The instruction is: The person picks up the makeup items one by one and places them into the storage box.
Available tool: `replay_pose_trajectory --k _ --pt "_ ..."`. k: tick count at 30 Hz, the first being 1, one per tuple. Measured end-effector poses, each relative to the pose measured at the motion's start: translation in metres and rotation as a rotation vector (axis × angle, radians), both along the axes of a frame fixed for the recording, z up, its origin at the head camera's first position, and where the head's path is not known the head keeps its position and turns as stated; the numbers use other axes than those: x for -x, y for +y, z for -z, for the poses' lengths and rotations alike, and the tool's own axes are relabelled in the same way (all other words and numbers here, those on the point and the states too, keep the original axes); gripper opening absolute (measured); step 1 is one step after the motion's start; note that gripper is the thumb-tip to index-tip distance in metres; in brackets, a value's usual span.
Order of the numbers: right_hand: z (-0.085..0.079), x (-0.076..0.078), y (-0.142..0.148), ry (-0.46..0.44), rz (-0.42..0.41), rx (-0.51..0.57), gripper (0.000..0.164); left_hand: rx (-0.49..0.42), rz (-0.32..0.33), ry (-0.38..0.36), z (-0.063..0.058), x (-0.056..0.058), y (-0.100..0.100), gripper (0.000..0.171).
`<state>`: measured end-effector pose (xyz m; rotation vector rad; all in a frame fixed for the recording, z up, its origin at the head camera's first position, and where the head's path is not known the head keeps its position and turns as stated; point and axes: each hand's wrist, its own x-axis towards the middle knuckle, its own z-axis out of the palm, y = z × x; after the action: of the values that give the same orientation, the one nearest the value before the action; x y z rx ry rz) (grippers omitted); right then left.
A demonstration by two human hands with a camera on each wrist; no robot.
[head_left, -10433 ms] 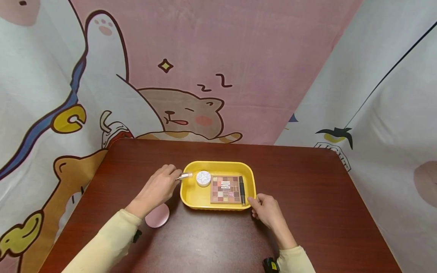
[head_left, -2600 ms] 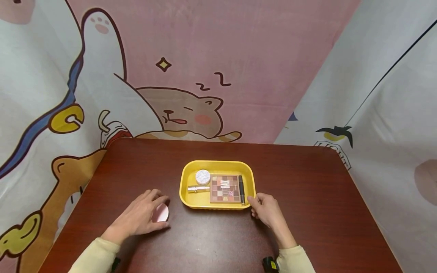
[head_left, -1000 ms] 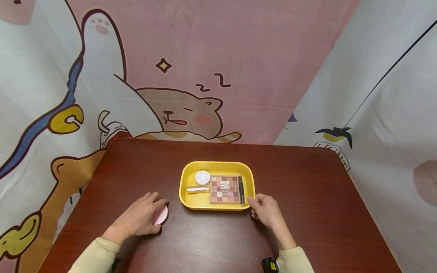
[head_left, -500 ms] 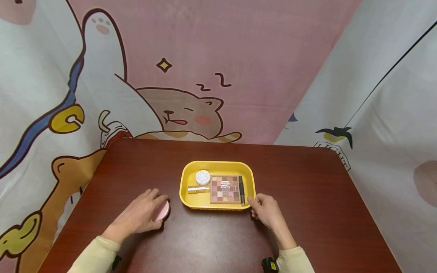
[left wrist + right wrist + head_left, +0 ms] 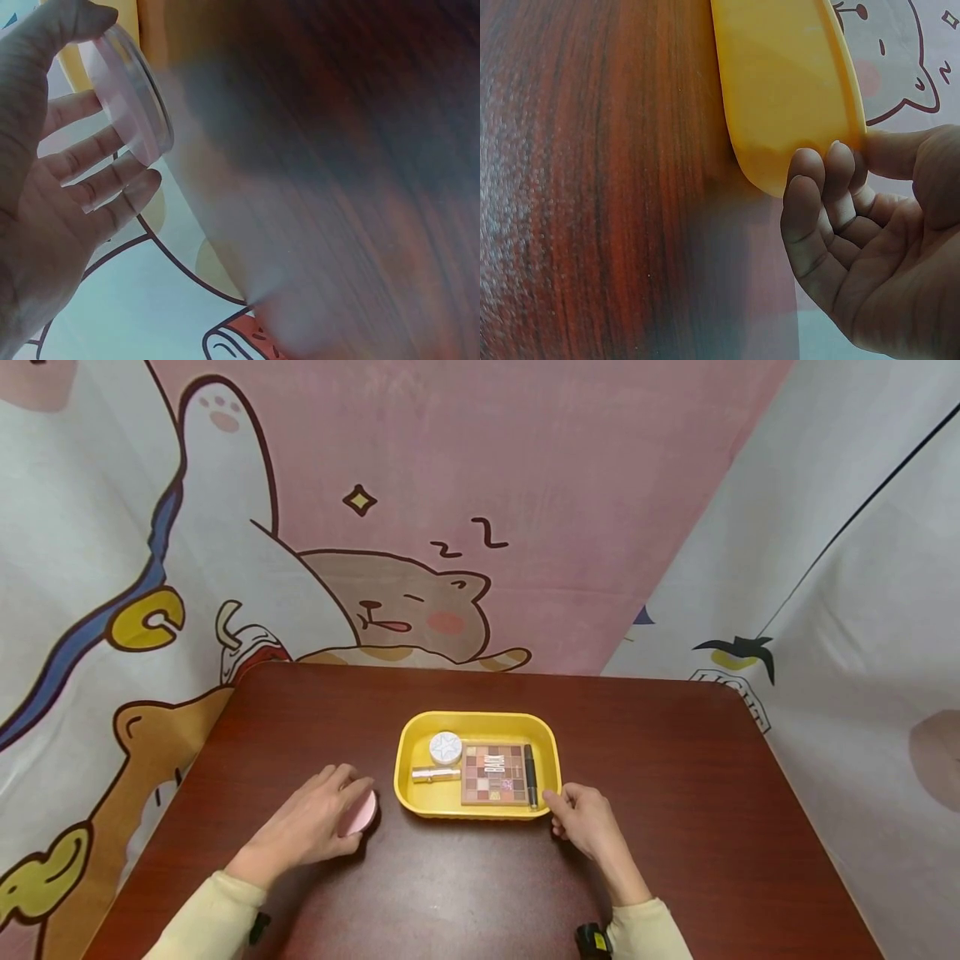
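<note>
My left hand (image 5: 311,817) pinches a round pink compact (image 5: 360,814) between thumb and fingertips, left of the yellow tray. In the left wrist view the compact (image 5: 124,97) is tilted on edge and held just off the table. At the tray's near right corner, my right hand (image 5: 588,822) grips the rim of the yellow tray (image 5: 420,803) between thumb and curled fingers. Inside the tray lie a white round case with a star (image 5: 446,747), a shiny lipstick-like tube (image 5: 435,774), an eyeshadow palette (image 5: 492,774) and a slim black pen-like stick (image 5: 531,777).
A dark red-brown wooden table (image 5: 675,793) carries the tray. Behind it hangs a pink and white cloth (image 5: 562,527) printed with cartoon animals. A black wrist device (image 5: 594,941) sits at the right sleeve.
Since the oldest frame, the shiny tube has gone from my left hand into the tray. That hand has taken the compact and lifted it slightly toward the tray. The right hand stays put.
</note>
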<state>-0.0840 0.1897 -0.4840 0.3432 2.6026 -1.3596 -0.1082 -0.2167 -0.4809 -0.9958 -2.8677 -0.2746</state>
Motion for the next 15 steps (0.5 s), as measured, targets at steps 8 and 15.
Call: replay_pose_trajectory --k 8,15 --pt "-0.001 0.000 0.000 0.000 -0.003 -0.013 0.035 -0.038 0.005 0.009 -0.010 0.003 0.004 0.070" --pt "-0.001 0.000 0.000 0.005 -0.001 -0.004 0.035 -0.043 -0.014 -0.006 -0.016 0.004 0.007 0.071"
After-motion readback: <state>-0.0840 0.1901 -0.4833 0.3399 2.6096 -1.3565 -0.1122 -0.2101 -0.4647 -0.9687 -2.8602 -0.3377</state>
